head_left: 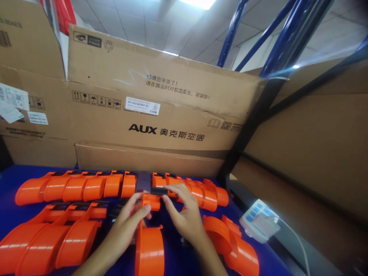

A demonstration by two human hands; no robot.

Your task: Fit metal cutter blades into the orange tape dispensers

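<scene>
Your left hand (130, 214) pinches the orange part (151, 249), likely light, stiff, best held up top; whether your right hand (184, 216) grips is unclear.

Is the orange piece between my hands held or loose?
Held: your left hand grips the top of the orange piece, thumb across it. Whether its lower end touches the blue surface, I can't tell.

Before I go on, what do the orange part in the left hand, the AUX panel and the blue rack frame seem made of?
Orange part: smooth, glossy, probably plastic, given bright highlights.
AUX panel: matte brown cardboard, judging by creases and printing.
Blue rack frame: glossy, likely painted metal, from its sheen.
</scene>
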